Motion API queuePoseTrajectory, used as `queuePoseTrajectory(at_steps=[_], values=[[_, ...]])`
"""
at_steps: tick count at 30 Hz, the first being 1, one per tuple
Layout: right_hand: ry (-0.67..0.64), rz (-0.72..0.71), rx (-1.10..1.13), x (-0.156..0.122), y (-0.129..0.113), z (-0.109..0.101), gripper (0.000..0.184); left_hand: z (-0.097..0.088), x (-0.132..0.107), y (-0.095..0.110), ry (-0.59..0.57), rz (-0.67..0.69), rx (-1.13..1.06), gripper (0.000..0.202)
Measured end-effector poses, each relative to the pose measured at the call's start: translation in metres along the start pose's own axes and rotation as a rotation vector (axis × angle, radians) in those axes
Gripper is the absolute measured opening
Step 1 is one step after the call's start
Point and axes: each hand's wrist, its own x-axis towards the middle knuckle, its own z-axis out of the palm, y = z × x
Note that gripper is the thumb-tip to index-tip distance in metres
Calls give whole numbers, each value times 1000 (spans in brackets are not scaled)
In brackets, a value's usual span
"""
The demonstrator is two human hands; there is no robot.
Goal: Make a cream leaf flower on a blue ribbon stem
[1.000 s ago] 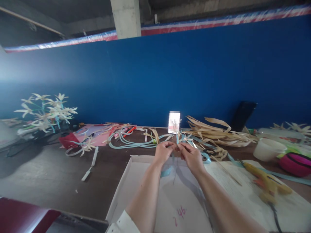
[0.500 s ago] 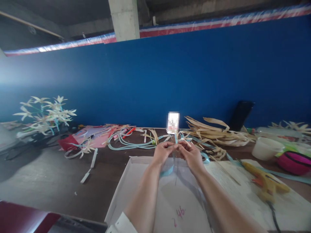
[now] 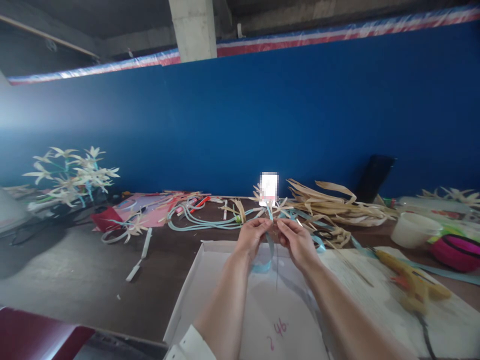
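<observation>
My left hand [image 3: 255, 237] is closed in a pinch, with a light blue ribbon [image 3: 270, 247] at its fingertips that hangs down in a loop. Close beside it, my right hand [image 3: 295, 239] pinches the thin wire stem [image 3: 277, 272] of a pale flower; the wire dangles below the fingers. Just above the fingertips, pale petals [image 3: 283, 205] spread out, partly lost against a bright blurred patch. Blue ribbon covers the short bit of stem under the petals. Beneath both hands lies a shallow white box lid [image 3: 202, 270] with pink handwriting.
On the right lie a yellow glue gun [image 3: 412, 285], a white cup [image 3: 414, 230] and a pink-and-black item [image 3: 457, 251]. Dried husks [image 3: 337, 202] are piled behind. To the left are blue tubing [image 3: 198, 226], a loose flower [image 3: 135, 226] and finished flowers [image 3: 78, 175]. A blue partition [image 3: 240, 125] stands behind.
My fingertips have moved slightly apart. The blue ribbon now hangs more plainly in a loop below my left hand, and the petals above the hands show more. The view has shifted slightly.
</observation>
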Motion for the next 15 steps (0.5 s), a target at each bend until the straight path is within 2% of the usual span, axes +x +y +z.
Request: queuePoseTrajectory(at_steps=[7, 12, 15], values=[[71, 28, -61, 0, -1, 2, 38, -6, 5, -2, 138, -23, 102, 35], [31, -12, -165, 0, 6, 1, 39, -10, 8, 1, 253, -17, 116, 38], [9, -16, -223, 0, 10, 0, 37, -11, 8, 2, 281, -1, 108, 39]])
